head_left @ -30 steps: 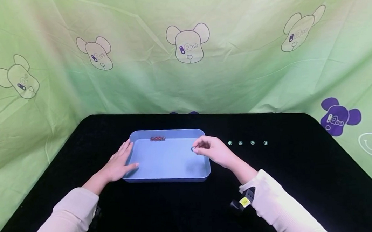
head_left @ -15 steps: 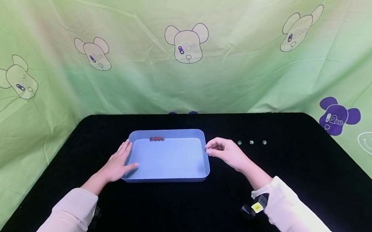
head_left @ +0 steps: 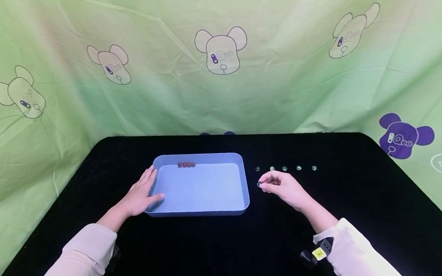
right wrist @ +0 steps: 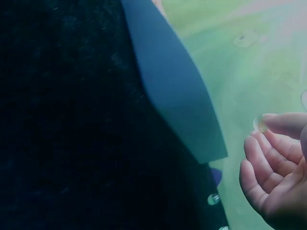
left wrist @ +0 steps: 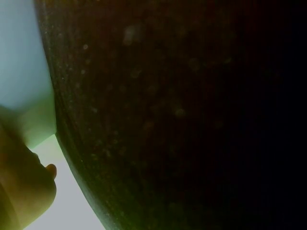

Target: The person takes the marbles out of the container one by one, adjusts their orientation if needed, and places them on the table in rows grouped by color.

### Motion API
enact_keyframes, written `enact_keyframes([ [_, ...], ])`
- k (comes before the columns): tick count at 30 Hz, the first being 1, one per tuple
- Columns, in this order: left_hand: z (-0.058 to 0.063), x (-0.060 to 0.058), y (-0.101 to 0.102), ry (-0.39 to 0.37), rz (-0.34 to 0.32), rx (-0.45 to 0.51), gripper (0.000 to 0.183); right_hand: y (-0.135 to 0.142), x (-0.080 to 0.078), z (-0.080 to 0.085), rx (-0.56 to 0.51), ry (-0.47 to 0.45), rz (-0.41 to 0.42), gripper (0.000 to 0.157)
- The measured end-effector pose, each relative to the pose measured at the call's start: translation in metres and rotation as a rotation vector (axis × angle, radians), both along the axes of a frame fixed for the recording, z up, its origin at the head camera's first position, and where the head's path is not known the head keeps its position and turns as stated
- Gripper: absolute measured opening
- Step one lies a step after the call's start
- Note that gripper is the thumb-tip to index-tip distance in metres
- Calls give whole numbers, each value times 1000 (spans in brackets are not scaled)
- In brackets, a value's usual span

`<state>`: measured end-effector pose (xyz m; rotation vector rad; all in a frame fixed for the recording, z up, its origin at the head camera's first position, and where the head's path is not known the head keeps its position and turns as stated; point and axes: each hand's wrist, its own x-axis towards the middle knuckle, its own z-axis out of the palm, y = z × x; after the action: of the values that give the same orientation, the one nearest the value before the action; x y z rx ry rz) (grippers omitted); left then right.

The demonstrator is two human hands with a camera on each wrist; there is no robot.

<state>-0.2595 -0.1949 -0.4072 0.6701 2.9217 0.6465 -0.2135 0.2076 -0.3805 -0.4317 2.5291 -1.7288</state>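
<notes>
My right hand (head_left: pixel 286 189) pinches a small clear glass marble (right wrist: pixel 260 124) between thumb and index finger, just right of the blue tray (head_left: pixel 244 182). In the right wrist view the other fingers of that hand curl loosely beneath the marble. Behind this hand, a row of clear marbles, one of them a marble (head_left: pixel 299 168) with a pale swirl, lies on the black table. My left hand (head_left: pixel 138 195) rests on the tray's left rim, fingers straight and thumb reaching inside. Several reddish marbles (head_left: pixel 186 165) line up along the tray's back wall.
Black cloth (head_left: pixel 212 251) covers the table. A green curtain (head_left: pixel 159 99) with bear-head drawings hangs behind and at both sides. The left wrist view is mostly dark, with a strip of the tray (left wrist: pixel 24 57) at its left edge.
My right hand has moved right and a little nearer, from above the tray to outside its right edge, still pinching a marble. The row's left end is uncovered. My left hand stays put.
</notes>
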Motion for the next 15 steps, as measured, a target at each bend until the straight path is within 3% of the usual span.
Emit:
enact_keyframes([
  [15, 1, 0, 1, -24, 6, 3, 78, 11, 2, -22, 98, -25, -33, 17],
])
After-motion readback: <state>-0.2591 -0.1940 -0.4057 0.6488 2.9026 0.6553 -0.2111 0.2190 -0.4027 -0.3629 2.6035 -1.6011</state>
